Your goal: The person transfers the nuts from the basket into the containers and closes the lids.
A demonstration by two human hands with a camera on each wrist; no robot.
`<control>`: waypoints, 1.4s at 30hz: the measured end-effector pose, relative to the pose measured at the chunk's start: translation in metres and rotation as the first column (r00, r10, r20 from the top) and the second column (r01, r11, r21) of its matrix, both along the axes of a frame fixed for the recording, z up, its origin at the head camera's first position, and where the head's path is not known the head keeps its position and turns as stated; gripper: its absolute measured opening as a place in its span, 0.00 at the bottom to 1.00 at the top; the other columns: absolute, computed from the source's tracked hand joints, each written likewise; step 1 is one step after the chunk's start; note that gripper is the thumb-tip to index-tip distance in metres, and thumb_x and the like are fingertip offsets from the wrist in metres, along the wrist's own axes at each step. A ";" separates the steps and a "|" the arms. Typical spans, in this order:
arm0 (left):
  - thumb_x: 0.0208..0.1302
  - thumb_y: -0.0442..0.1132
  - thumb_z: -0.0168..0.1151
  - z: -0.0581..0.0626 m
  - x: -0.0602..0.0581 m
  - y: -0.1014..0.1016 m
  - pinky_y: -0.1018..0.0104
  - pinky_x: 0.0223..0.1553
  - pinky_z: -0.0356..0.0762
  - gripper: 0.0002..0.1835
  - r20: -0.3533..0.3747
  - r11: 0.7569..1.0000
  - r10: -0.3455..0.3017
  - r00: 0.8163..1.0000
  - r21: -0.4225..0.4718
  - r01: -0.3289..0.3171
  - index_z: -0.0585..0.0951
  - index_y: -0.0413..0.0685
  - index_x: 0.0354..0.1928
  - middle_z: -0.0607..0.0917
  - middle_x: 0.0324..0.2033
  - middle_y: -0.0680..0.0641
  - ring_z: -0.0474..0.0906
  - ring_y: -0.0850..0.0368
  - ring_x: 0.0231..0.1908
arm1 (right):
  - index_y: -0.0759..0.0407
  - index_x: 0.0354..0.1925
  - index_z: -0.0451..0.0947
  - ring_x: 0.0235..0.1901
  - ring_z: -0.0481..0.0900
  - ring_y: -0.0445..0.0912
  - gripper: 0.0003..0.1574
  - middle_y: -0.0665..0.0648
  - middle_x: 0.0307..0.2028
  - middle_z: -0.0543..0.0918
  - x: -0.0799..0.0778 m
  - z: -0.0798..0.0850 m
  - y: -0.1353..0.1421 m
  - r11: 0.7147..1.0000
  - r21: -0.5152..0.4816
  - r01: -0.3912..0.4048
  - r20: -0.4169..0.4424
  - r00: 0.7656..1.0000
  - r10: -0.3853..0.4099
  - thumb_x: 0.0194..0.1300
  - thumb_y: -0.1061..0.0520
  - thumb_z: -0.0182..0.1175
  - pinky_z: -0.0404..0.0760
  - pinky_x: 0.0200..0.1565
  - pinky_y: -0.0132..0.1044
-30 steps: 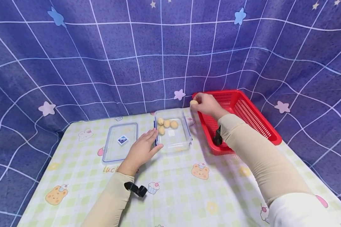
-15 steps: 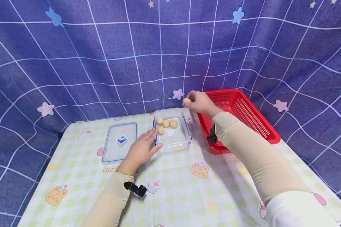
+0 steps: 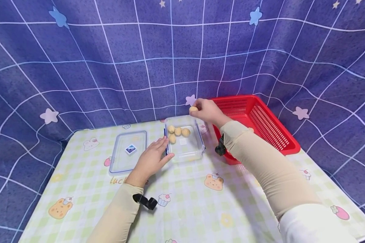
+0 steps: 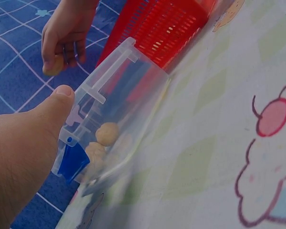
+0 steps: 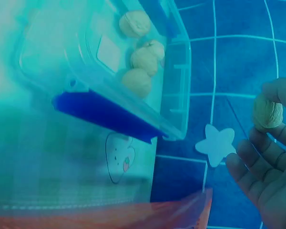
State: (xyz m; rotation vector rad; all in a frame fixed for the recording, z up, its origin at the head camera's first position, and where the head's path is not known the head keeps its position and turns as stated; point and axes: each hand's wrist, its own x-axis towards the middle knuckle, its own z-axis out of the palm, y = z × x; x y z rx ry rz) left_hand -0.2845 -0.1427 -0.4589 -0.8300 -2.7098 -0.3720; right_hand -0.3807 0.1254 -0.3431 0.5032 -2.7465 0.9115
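Note:
My right hand point(image 3: 208, 110) pinches a walnut point(image 5: 267, 113) between thumb and fingertips. It is raised just beyond the back right corner of a clear plastic box point(image 3: 188, 156). Several walnuts point(image 3: 186, 132) lie in the box, grouped toward its back left. Against the box's left side rests my left hand point(image 3: 152, 158), with fingers extended and thumb spread toward the front corner. In the left wrist view, the left thumb point(image 4: 63, 93) shows beside the box wall and its blue latch point(image 4: 74, 161).
A red slotted basket point(image 3: 269, 119) stands right of the box, partly hidden by my right forearm; a small tan piece point(image 3: 250, 130) shows inside. Left of the box lies a clear lid point(image 3: 124, 162) with a blue seal. A blue curtain point(image 3: 124, 77) hangs behind the table.
My right hand has carried the walnut leftward from the red basket's back left corner toward the box. The left hand stays in place at the box.

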 end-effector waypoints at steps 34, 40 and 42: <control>0.64 0.65 0.41 0.000 0.000 0.000 0.58 0.67 0.46 0.40 0.022 1.000 0.008 1.000 -0.010 -0.008 0.60 0.42 0.67 0.59 0.67 0.45 0.50 0.52 0.67 | 0.55 0.36 0.76 0.31 0.76 0.44 0.17 0.50 0.30 0.80 0.008 -0.030 -0.050 0.993 0.095 0.064 0.075 0.995 -0.072 0.53 0.45 0.61 0.76 0.33 0.35; 0.64 0.65 0.40 0.000 -0.001 0.000 0.57 0.67 0.47 0.40 0.019 1.000 0.003 1.000 -0.013 -0.002 0.60 0.41 0.67 0.59 0.67 0.45 0.51 0.51 0.67 | 0.56 0.41 0.77 0.32 0.77 0.44 0.21 0.51 0.31 0.81 0.009 -0.041 -0.056 0.993 0.107 0.051 0.102 0.993 -0.062 0.54 0.44 0.62 0.76 0.35 0.35; 0.64 0.65 0.40 0.000 -0.001 0.000 0.57 0.67 0.46 0.40 0.019 1.000 0.003 1.000 -0.014 -0.003 0.60 0.41 0.67 0.59 0.67 0.45 0.51 0.52 0.67 | 0.57 0.41 0.77 0.33 0.77 0.44 0.21 0.52 0.32 0.81 0.009 -0.044 -0.057 0.994 0.100 0.048 0.115 0.992 -0.060 0.55 0.45 0.62 0.76 0.36 0.35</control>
